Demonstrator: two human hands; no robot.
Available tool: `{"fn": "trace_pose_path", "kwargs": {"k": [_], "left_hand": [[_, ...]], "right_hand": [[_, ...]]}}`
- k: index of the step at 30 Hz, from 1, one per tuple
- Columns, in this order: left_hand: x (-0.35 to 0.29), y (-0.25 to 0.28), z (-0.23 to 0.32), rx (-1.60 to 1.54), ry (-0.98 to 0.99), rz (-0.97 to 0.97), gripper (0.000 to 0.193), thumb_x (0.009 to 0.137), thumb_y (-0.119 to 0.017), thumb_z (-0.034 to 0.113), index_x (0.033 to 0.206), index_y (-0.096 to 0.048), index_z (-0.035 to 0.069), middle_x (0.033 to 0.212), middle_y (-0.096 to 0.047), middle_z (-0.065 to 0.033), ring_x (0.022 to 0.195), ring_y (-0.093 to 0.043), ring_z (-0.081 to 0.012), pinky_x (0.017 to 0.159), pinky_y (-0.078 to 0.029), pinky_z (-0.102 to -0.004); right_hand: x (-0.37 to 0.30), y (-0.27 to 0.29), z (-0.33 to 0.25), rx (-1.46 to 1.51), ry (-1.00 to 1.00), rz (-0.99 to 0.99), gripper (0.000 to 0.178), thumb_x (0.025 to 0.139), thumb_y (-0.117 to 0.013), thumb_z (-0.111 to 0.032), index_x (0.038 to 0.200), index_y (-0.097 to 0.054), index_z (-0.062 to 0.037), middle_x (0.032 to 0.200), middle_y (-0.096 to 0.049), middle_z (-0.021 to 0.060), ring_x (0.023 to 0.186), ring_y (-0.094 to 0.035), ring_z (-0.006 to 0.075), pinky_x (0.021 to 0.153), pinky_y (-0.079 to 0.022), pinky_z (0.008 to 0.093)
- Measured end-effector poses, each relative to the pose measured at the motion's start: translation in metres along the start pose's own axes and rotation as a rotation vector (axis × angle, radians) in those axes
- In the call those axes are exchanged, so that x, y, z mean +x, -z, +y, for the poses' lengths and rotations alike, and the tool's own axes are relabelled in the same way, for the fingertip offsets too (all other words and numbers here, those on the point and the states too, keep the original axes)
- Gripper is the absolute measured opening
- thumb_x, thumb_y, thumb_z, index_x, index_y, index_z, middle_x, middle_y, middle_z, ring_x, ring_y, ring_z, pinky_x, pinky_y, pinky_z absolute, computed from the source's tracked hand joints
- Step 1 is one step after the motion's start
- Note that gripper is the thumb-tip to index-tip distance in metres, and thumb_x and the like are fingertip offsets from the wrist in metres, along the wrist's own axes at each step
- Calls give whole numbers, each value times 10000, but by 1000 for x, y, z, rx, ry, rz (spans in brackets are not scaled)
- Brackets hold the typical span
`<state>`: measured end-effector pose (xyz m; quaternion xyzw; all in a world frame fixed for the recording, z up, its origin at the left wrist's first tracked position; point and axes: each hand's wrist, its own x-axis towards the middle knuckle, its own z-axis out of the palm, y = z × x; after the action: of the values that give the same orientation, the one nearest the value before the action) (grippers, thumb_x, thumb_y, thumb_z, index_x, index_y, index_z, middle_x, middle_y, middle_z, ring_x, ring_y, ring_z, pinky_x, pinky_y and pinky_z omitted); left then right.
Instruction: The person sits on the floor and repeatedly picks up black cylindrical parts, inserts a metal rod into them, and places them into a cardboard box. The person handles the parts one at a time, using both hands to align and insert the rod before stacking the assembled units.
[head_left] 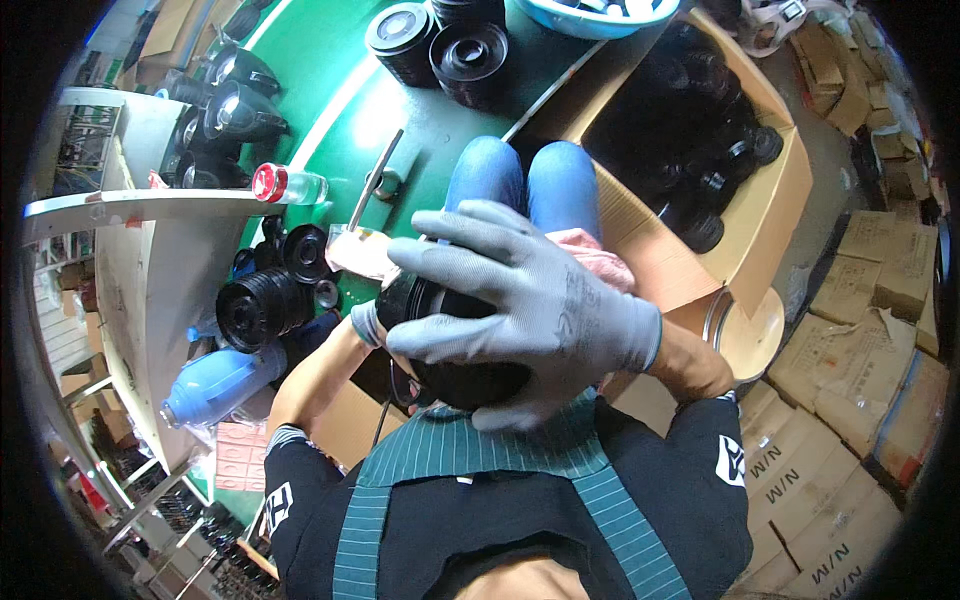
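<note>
Right hand [545, 310], grey-gloved, fingers [445, 263] spread and grasping a rounded black part [470, 385] held in front of the striped teal apron [480, 445]; left hand [368, 325], visible only about its glove cuff at the part's left side, state of fingers cannot be told. Next outward: pink cloth [597, 258] by the knees, black ribbed stack [258, 308] at left, open carton [775, 215] of black parts at right. Farther off: red-lidded clear jar [290, 185], light-blue basin [560, 18].
</note>
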<state>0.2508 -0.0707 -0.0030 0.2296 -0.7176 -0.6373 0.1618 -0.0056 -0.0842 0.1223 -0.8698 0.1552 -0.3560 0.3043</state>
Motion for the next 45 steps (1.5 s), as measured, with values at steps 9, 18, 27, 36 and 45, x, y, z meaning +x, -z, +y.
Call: {"fn": "trace_pose_path", "kwargs": {"k": [9,18,27,36,45], "left_hand": [[-49,63,-7,-41,56,847,556,924,-817,204,1400,-662,-38,1320,-735,-179,1153,-727,-275,1039,-569,-403],[-42,83,6,774,-239,981,435,908,-801,137,1298,-733,-43,1222,-777,-146,1080,-745,-263,1003,-571,-388],[-130,101,-172,-861,125,793,694,1098,-455,582,1422,-640,-4,1360,-716,-154,1222,-682,-298,1114,-519,-460],[-27,80,59,740,5,730,491,945,-760,319,1285,-733,-34,1207,-787,-169,1089,-766,-267,1014,-580,-415],[-65,40,-10,-362,-31,1056,429,961,-718,342,1245,-776,26,1171,-806,-109,1043,-789,-285,941,-617,-389]], "right_hand": [[-45,-8,51,729,-632,488,1191,972,-460,-853,1734,-55,-31,1794,-40,273,1671,-73,382,1336,-104,467],[-26,-46,85,662,-586,674,579,1179,-435,-373,1577,-441,48,1581,-493,224,1503,-452,290,1280,-283,365],[-45,-52,67,234,-262,559,918,1038,-565,-608,1651,-372,47,1705,-296,312,1567,-345,435,1294,-221,485],[-55,-2,70,1074,-1095,312,824,1144,-390,-581,1662,-287,51,1728,-341,182,1512,-440,275,1310,-265,359],[-36,-45,51,554,-349,582,946,1076,-474,-672,1686,-287,27,1713,-338,243,1586,-355,350,1290,-268,397]]}}
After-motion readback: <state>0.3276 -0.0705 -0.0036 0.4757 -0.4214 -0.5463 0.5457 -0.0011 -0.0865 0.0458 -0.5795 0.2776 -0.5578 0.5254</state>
